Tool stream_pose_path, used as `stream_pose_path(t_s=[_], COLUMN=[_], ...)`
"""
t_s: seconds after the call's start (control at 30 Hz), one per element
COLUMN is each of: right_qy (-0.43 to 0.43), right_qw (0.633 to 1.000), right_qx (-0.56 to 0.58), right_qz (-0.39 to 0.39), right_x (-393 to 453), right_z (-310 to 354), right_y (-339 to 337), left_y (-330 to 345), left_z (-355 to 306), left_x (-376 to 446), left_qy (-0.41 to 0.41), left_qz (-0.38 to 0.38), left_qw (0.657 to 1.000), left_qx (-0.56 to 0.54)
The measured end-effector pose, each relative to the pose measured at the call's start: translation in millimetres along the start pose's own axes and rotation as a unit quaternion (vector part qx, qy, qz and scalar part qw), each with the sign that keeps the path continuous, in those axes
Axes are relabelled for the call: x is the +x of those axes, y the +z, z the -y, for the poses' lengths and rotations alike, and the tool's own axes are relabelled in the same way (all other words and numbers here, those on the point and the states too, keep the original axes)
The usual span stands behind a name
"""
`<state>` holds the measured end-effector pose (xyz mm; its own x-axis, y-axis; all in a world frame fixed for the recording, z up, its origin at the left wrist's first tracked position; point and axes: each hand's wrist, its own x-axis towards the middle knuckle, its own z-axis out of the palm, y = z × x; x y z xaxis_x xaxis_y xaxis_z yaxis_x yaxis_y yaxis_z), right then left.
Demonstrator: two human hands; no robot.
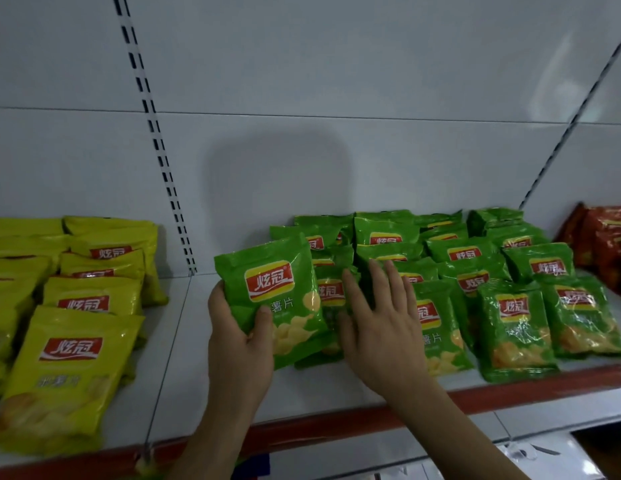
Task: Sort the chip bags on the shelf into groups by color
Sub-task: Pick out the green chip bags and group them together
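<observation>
My left hand (238, 336) grips a green chip bag (272, 289) by its lower left corner, thumb across the front, and holds it tilted at the left end of the green group. My right hand (380, 318) lies flat with straight, spread fingers on the green bags (468, 271) stacked in rows at the middle of the shelf. A group of yellow bags (77, 306) fills the left side. Red-orange bags (603, 244) sit at the far right, partly cut off by the frame.
The white shelf (177, 358) has a red front strip (337, 427) and a bare gap between the yellow and green groups. A slotted upright (156, 143) runs up the white back panel. Another shelf edge shows below at the lower right.
</observation>
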<state>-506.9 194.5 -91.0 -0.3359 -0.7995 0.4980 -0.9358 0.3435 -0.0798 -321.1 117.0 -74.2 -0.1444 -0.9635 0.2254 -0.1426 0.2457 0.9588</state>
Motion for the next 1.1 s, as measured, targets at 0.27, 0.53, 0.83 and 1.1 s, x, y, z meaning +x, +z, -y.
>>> stream_pose_path(t_s=[0.27,0.53,0.83,1.1], right_qy=[-0.061,-0.047,-0.065,-0.058], right_qw=[0.994,0.999,0.996,0.997], right_qx=[0.079,0.017,-0.018,-0.007], right_qz=[-0.041,0.005,0.059,0.048], right_x=[-26,-47,-55,-67], right_z=[3,-11,-19,-26], right_y=[-9,11,11,16], left_y=[37,42,53,57], left_z=[7,30,45,44], left_x=[-17,-30,-38,-42], left_qy=[0.013,0.127,0.147,0.151], left_qz=[0.059,0.072,0.133,0.172], left_qw=[0.998,0.921,0.836,0.817], left_qx=[0.008,0.362,0.512,0.529])
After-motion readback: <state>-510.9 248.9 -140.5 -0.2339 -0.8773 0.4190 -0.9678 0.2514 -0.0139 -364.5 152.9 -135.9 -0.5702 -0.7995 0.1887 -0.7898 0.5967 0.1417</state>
